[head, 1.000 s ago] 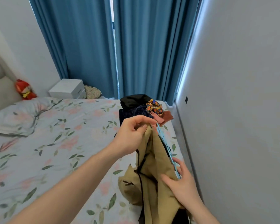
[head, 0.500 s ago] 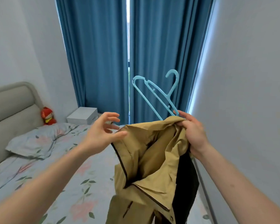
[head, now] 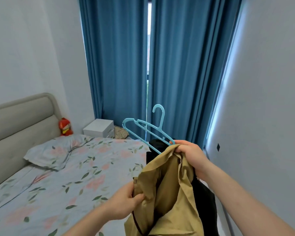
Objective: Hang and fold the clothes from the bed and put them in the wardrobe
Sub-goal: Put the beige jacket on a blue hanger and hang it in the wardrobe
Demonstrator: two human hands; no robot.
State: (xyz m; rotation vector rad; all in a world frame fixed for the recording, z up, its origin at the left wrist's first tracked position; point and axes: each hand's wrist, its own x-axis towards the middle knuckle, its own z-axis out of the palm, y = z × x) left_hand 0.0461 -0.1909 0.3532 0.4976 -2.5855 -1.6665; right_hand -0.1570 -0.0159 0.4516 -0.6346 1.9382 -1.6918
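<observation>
The right hand (head: pixel 190 156) grips the top of a tan jacket (head: pixel 167 189) together with one end of a light blue plastic hanger (head: pixel 144 128), both held up above the foot of the floral bed (head: pixel 61 181). The left hand (head: pixel 124 204) pinches the jacket's lower edge. More dark clothes (head: pixel 156 145) lie behind.

Pale grey walls (head: pixel 271 82) at both sides. Full-length blue curtains (head: pixel 119 65) at upper centre, daylight showing through their narrow gap. Grey padded headboard (head: pixel 22 120) at left; white bedside cabinet (head: pixel 99 128) beside it.
</observation>
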